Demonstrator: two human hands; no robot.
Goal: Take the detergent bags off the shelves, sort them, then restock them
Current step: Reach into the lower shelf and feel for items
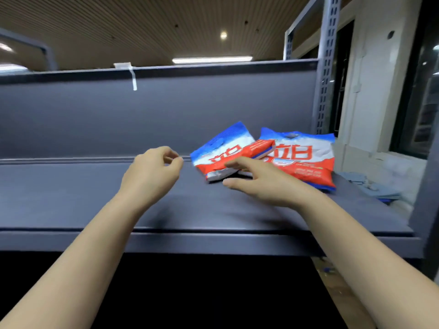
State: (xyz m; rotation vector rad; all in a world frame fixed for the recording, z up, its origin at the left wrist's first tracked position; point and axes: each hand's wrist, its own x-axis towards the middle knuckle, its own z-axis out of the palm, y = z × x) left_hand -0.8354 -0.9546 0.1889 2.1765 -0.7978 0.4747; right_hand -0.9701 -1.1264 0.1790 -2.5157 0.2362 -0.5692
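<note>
Left half of the frame: bare grey shelf board (71,195), nothing stocked there. A white tag (128,67) hangs off the top rail in the upper left centre.

Your left hand (152,172) hovers above the board at centre frame, fingers loosely curled toward the thumb, gripping nothing. It's near the smaller bag but apart from it.

Just right of centre: smaller detergent bag (221,155), tilted, its upper right corner lying over the larger detergent bag (301,160). Both lie flat toward the right end of the board.

Your right hand (259,181) is at the smaller bag's near edge, fingers straight and spread, thumb out, nothing clamped. The index fingertip looks to be on or right at the bag; with the motion blur I can't tell whether it's touching.

Risks, as I read it:
- The bags overlap. Drag or lift the smaller one by that near edge and the larger one may shift toward the right end, where there is little board left beyond it.
- One-finger or flat-hand contact on slick film: expect it to slip or pivot rather than lift. Get fingers round it, or bring the left hand in.
- Powder bag is floppy; a corner grab will sag and swing.

Far right: upright post (326,67), and a blue cloth (380,188) past the board's end.
</note>
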